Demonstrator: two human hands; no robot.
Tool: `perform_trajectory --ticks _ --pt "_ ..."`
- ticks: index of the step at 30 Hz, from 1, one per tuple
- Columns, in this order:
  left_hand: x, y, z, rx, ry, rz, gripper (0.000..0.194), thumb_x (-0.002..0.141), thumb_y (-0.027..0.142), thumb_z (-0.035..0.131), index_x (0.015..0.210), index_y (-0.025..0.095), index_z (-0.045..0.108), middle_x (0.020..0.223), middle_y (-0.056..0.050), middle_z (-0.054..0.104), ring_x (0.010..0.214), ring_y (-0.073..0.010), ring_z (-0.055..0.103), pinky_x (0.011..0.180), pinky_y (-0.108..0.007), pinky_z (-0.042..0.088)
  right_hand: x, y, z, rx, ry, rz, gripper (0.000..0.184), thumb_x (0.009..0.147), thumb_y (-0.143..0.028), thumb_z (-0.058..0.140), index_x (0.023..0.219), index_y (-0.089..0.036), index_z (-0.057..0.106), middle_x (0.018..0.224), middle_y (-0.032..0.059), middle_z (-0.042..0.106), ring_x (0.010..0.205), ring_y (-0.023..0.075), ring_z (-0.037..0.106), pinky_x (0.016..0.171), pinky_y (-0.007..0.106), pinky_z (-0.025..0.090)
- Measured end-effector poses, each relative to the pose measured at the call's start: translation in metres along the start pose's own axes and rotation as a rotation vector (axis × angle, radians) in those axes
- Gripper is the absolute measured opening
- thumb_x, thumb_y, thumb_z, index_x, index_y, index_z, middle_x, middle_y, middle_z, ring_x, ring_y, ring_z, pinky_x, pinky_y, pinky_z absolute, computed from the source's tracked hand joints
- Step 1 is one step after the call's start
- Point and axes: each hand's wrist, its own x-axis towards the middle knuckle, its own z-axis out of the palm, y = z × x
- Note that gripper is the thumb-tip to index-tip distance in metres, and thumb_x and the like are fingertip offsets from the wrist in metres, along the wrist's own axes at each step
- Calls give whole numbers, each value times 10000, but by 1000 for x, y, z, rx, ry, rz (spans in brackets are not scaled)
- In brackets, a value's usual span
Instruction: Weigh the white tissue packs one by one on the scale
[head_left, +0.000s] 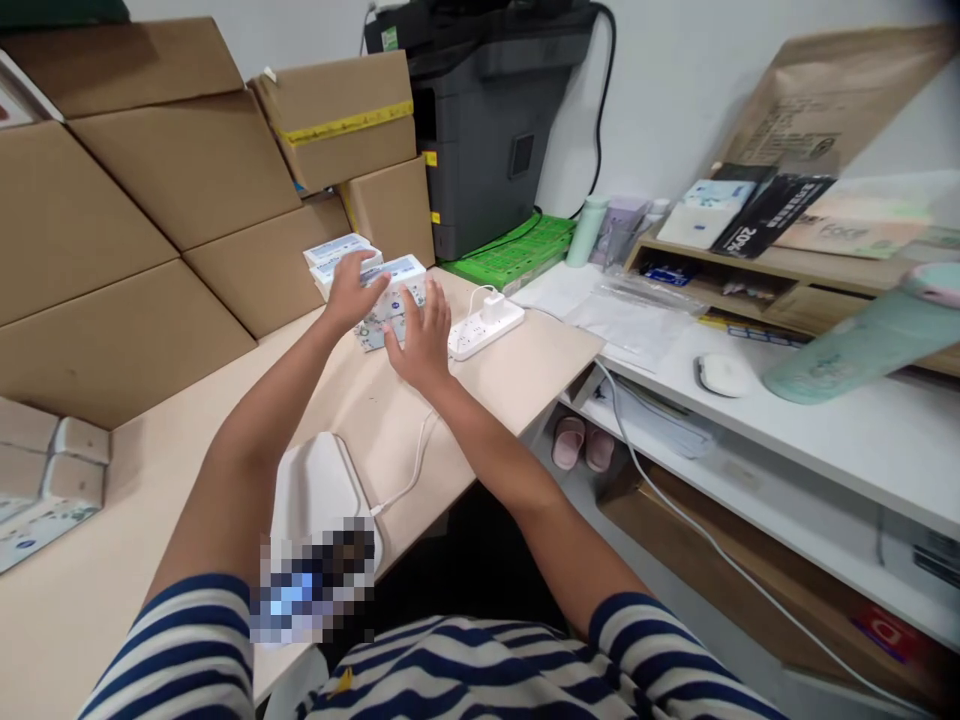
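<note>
A white tissue pack (406,267) with blue lettering and a floral side stands on the wooden table near the cardboard boxes. My left hand (352,294) lies at its left edge, the thumb stretched over the pack and the fingers apart. At its right front side is my right hand (421,338), fingers spread and touching or very close to it. Behind my left hand, similar white packs (335,248) are stacked. Whether either hand bears any weight of the pack cannot be told.
Large cardboard boxes (120,190) line the back left, beside a dark printer (487,130). A white power strip (486,328) lies right of my hands. Nearer me are a white device (315,485) with a cable and more packs (49,470). A green bottle (862,335) leans on the right.
</note>
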Motion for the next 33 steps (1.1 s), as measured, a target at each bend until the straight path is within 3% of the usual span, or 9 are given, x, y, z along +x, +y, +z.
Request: perform_trajectory --ticks 4,9,11,14,17,22,27,31,33 --pt "49 33 30 146 -254 38 680 679 778 941 1143 298 810 1414 -134 728 1597 -462 445 1437 -659 166 3 8 2 -27 43 96 678 1082 -410 501 1713 -165 466 1857 240 277 1791 413 85 1394 724 161" --pt "76 62 67 404 -436 -37 477 711 555 989 1000 203 847 1385 -160 763 1650 -483 358 1418 -692 -65 4 10 -7 53 96 122 676 1089 -476 453 1679 -154 520 1833 269 309 1782 456 102 1373 793 106" --pt "72 63 66 415 -465 -44 403 718 494 983 926 178 845 1287 -167 786 1561 -509 475 1406 -719 69 5 9 -13 96 86 148 685 1082 -489 442 1665 -141 535 1828 292 301 1777 478 105 1356 826 98" --pt "58 59 54 393 -481 -34 348 712 505 970 858 218 838 1192 -140 795 1454 -478 590 1371 -591 312 4 7 -16 134 74 168 676 1059 -477 468 1640 -144 562 1823 293 312 1777 480 108 1353 833 98" --pt "42 55 43 357 -463 -25 397 731 570 936 948 249 855 1256 -136 788 1446 -450 602 1334 -508 389 1 4 -15 159 79 152 661 1054 -469 471 1617 -140 582 1820 300 313 1782 476 85 1352 832 100" --pt "26 56 31 274 -359 17 767 790 669 875 1389 204 760 1708 -195 552 1635 -488 433 1390 -553 301 -2 3 -12 124 77 138 643 1068 -462 469 1611 -138 584 1821 299 321 1781 469 108 1355 815 148" --pt "-1 43 -4 173 -140 16 711 908 767 717 1348 209 742 1531 -189 688 1565 -424 528 1404 -548 287 -4 1 -14 158 -302 21 705 1076 -339 479 1722 -63 418 1850 292 290 1719 396 350 1364 611 365" --pt "-64 26 -19 -129 300 -325 767 992 803 580 1527 254 584 1754 -152 492 1690 -319 400 1428 -449 263 -13 -6 -10 249 -585 81 778 1003 -310 630 1721 -84 434 1877 276 249 1689 442 400 1368 639 341" --pt "-92 18 -15 -295 336 -578 806 1035 839 423 1609 278 490 1827 -153 397 1731 -323 351 1407 -503 314 -12 -5 -5 281 -590 160 848 991 -329 655 1748 -73 371 1885 294 200 1711 439 372 1366 626 355"
